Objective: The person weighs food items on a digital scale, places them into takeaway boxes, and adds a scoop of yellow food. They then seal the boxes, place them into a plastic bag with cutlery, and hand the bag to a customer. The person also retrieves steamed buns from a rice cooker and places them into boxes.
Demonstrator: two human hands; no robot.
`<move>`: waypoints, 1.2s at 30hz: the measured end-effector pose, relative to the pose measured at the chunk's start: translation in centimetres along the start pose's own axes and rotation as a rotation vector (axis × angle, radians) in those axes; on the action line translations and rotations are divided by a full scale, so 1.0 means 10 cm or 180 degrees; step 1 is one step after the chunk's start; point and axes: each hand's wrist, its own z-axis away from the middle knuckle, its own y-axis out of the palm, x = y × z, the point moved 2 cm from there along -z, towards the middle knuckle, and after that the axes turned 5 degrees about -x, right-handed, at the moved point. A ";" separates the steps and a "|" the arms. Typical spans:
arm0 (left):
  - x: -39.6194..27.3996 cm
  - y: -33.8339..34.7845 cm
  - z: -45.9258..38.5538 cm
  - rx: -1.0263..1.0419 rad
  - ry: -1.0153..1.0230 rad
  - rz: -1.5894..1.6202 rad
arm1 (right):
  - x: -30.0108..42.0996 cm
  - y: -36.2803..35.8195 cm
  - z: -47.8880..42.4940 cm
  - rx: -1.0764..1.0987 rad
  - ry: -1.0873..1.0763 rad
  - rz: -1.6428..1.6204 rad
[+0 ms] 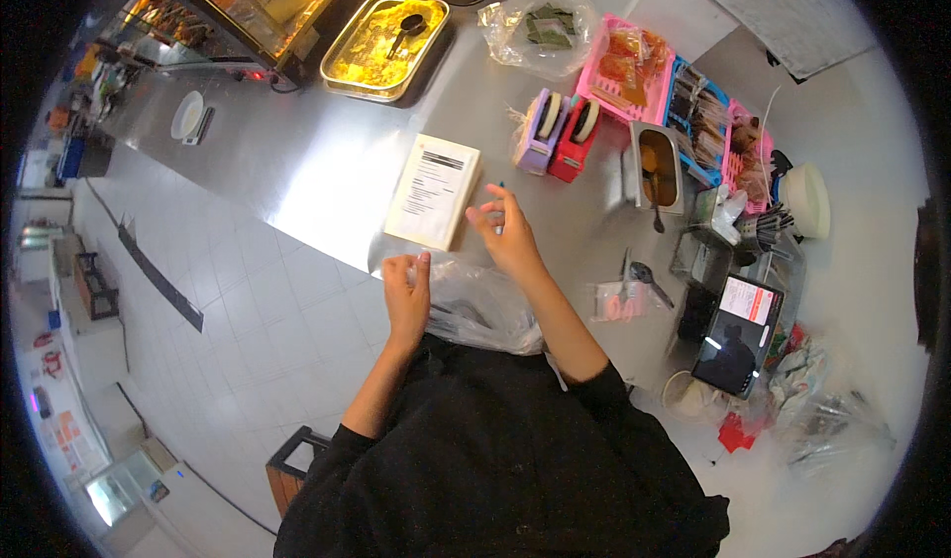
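Note:
My left hand (407, 290) has curled fingers and a raised thumb at the left edge of a clear plastic bag (479, 305); whether it grips the film is unclear. Over the steel counter, my right hand (509, 235) has bent fingers spread apart, with nothing plainly held. A tiny dark spot shows at its fingertips. Just beyond both hands lies a pale rectangular box or pack (433, 192) with a printed sheet on top. Purple (542, 133) and red (574, 140) tape dispensers stand side by side to its right. The bag lies against the front of my black top.
Farther back sits a metal tray of yellow food (356, 78) with a black scoop. Pink (583, 86) and blue (672, 123) baskets of packets, a steel container with a ladle (635, 175) and a tablet (732, 357) line the right side. A white dish (187, 116) is at left.

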 end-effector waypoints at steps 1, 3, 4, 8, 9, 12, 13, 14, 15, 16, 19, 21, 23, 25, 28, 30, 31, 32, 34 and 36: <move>0.01 -0.05 -0.17 -0.0201 0.0303 -0.0012 | -0.40 0.26 -0.15 -0.0490 0.0257 0.0092; 0.14 -0.11 -0.53 -0.0632 0.0844 -0.0021 | -0.70 0.57 -0.25 -0.0699 0.0321 0.0142; 0.33 -0.10 -0.71 0.0251 0.0763 0.0249 | -0.69 0.68 -0.25 -0.0371 0.0088 0.0084; 0.32 -0.16 -0.82 0.1813 0.1185 0.0266 | -0.77 0.42 -0.05 -0.0252 0.1024 -0.1097; 0.27 -0.25 -0.77 0.2159 0.1162 0.0262 | -0.77 0.26 0.11 -0.0376 0.1261 -0.1063; 0.24 -0.36 -0.88 0.3150 0.0878 -0.0461 | -0.75 -0.26 0.56 -0.0963 0.1371 -0.0953; 0.27 -0.36 -0.93 0.3473 0.0742 -0.0829 | -0.84 -0.45 0.64 -0.1168 0.1377 -0.0751; 0.51 -0.29 -1.01 0.3587 0.0452 -0.0762 | -0.96 -0.63 0.70 -0.1369 0.1379 -0.0552; 0.61 -0.26 -1.11 0.3404 0.0540 -0.0669 | -1.07 -0.74 0.76 -0.1572 0.1391 -0.0351; 0.65 -0.25 -1.20 0.3215 0.0619 -0.0579 | -1.14 -0.81 0.78 -0.1680 0.1302 -0.0053; 0.49 -0.27 -1.35 0.2383 0.0888 -0.0841 | -1.13 -0.87 0.67 -0.2172 0.0611 0.1343; 0.60 -0.23 -1.49 0.1913 0.0960 -0.0583 | -0.83 -0.54 0.43 -0.2693 -0.0499 0.2931; 0.77 -0.05 -1.62 0.2292 0.0670 -0.0034 | -0.65 0.04 0.08 -0.1928 -0.0024 0.1156; 0.79 0.11 -1.68 0.2738 0.0379 0.0669 | -1.02 0.61 -0.27 -0.0921 0.0790 0.1250; 0.71 0.07 -1.72 0.2959 0.0246 0.0374 | -1.00 1.10 -0.44 -0.1119 0.0565 0.1501; 0.65 -0.05 -1.75 0.3014 0.0093 0.0298 | -0.83 1.12 -0.49 -0.1204 0.0499 0.0996; 0.60 -0.11 -1.73 0.3088 0.0074 0.0322 | -0.83 1.02 -0.52 -0.1021 0.0642 0.0471; 0.55 -0.16 -1.72 0.3160 0.0052 0.0347 | -0.83 0.93 -0.55 -0.0830 0.0783 -0.0051; 0.50 -0.18 -1.71 0.3288 0.0197 0.0456 | -0.95 0.83 -0.68 -0.0415 0.1452 -0.0451; 0.54 -0.20 -1.76 0.3347 0.0482 0.0581 | -0.90 0.77 -0.75 0.0096 0.1731 -0.0994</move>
